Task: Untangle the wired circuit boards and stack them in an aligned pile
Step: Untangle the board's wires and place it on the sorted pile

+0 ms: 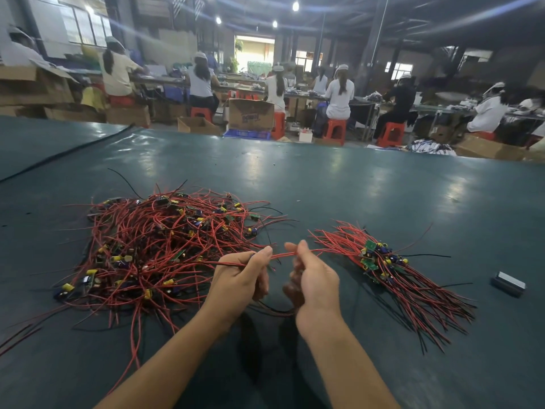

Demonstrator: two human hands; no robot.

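Head view, left hand (241, 278) grip pinching red wires (281, 255), right hand (315, 278) grip likewise, right palm's contents blurred.

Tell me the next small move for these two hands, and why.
Probably pull the red wire a little toward the right, clear of the tangled heap. Both the left hand and the right hand pinch it, yet it runs from the left grip back into the heap, so it looks not yet free to join the aligned pile.
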